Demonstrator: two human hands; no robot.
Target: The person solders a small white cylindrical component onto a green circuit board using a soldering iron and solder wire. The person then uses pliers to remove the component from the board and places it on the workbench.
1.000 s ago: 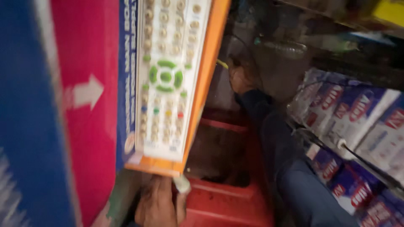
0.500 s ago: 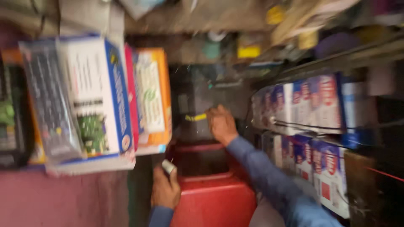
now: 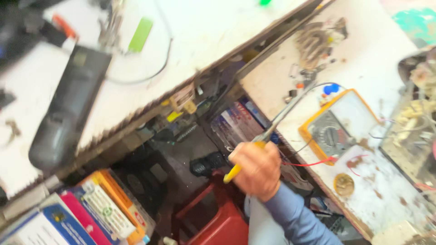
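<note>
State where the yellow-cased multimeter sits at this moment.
In the head view, the yellow-cased multimeter lies on the white workbench at right, just right of the right hand holding a yellow-handled tool.

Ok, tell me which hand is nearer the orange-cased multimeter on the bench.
Right. The right hand grips a yellow-handled tool just left of the multimeter, close to its red lead. The left hand is not in view, so its position cannot be judged.

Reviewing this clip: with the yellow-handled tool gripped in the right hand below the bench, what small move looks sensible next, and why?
Probably lift the right hand toward the bench: it grips the yellow-handled tool low, above the red stool, beside the meter.
</note>
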